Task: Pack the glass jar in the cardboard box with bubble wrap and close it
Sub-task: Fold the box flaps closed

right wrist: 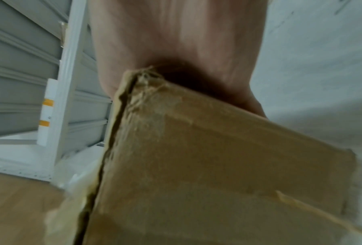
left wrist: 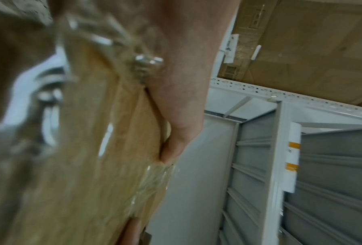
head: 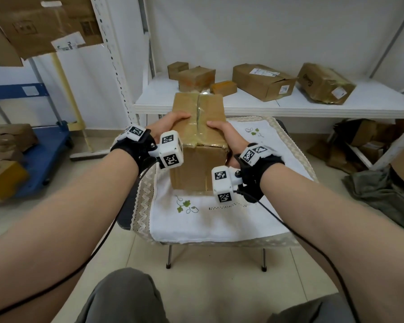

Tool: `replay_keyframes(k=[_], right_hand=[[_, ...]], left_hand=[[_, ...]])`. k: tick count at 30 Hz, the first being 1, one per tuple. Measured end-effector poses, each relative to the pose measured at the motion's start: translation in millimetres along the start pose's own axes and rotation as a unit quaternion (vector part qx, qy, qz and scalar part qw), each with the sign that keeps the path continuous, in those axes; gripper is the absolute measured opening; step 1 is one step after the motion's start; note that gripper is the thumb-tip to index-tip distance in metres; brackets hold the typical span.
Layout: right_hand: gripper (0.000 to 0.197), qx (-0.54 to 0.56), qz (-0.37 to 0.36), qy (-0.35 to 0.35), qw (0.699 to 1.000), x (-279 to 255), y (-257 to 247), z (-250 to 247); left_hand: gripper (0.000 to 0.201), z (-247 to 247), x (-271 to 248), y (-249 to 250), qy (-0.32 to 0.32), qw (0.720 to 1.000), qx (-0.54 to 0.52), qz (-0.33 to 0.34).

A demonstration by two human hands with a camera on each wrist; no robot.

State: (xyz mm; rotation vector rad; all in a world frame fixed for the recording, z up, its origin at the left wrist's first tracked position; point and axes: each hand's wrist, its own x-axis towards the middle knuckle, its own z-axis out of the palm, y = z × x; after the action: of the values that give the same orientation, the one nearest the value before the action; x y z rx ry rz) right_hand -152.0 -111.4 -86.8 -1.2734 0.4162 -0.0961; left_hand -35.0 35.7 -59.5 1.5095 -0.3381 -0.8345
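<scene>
Closing the box

Both hands, left (head: 170, 123) and right (head: 224, 134), grip the box (head: 198, 145) on the cloth-covered desk (head: 219, 220), thumbs pressing its flaps shut, probably to hold the seam; the jar is unseen, presumably inside.

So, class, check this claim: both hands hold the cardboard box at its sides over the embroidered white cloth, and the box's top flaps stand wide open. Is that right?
Not quite. Both the left hand and the right hand do hold the cardboard box over the white cloth, but the head view shows the top flaps folded shut, meeting at a centre seam under glossy tape.
</scene>
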Motion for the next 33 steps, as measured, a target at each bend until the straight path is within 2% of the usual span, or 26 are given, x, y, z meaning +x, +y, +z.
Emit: replay_keyframes(k=[4, 7, 12, 16, 19, 22, 23, 25, 28, 30, 31, 32, 33], right_hand=[[0.055, 0.007, -0.013, 0.007, 1.0, -14, -32, -14], [0.049, 0.008, -0.017, 0.02, 1.0, -27, -40, -33], [0.058, -0.001, 0.014, 0.046, 0.999, -30, -30, -73], [0.055, -0.033, 0.025, 0.079, 0.996, -31, 0, -86], [0.043, -0.062, 0.013, 0.091, 0.994, -27, 17, -91], [0.017, -0.097, 0.014, 0.076, 0.992, -34, 9, -94], [0.015, -0.105, 0.015, 0.086, 0.991, -35, 6, -96], [0.02, -0.113, 0.025, 0.083, 0.99, -36, 6, -99], [0.053, -0.102, 0.086, 0.082, 0.988, -41, 5, -97], [0.048, -0.144, 0.071, 0.104, 0.982, -44, -1, -95], [0.049, -0.165, 0.056, 0.117, 0.978, -44, -3, -95], [0.058, -0.181, 0.048, 0.133, 0.973, -46, -7, -94], [0.07, -0.19, 0.046, 0.145, 0.97, -46, -10, -93]], left_hand=[[0.022, 25, -9, 25, -0.012, 0.999, -0.017, 0.027], [0.024, 49, -9, 29, -0.027, 0.999, -0.022, 0.025], [0.023, 85, 8, 10, -0.053, 0.998, -0.023, 0.005], [0.03, 91, 31, -28, -0.048, 0.999, -0.007, -0.017], [0.022, 89, 41, -48, -0.028, 0.999, 0.01, -0.027], [0.02, 88, 45, -47, -0.015, 0.999, 0.035, -0.028], [0.021, 88, 44, -46, -0.013, 0.999, 0.045, -0.027], [0.026, 88, 43, -43, -0.013, 0.998, 0.052, -0.03], [0.032, 90, 33, -37, -0.026, 0.996, 0.066, -0.052], [0.037, 90, 28, -31, -0.028, 0.994, 0.078, -0.074], [0.041, 90, 26, -28, -0.014, 0.992, 0.096, -0.077], [0.048, 89, 25, -26, 0.02, 0.987, 0.147, -0.066], [0.055, 87, 26, -24, 0.075, 0.968, 0.237, -0.034]])
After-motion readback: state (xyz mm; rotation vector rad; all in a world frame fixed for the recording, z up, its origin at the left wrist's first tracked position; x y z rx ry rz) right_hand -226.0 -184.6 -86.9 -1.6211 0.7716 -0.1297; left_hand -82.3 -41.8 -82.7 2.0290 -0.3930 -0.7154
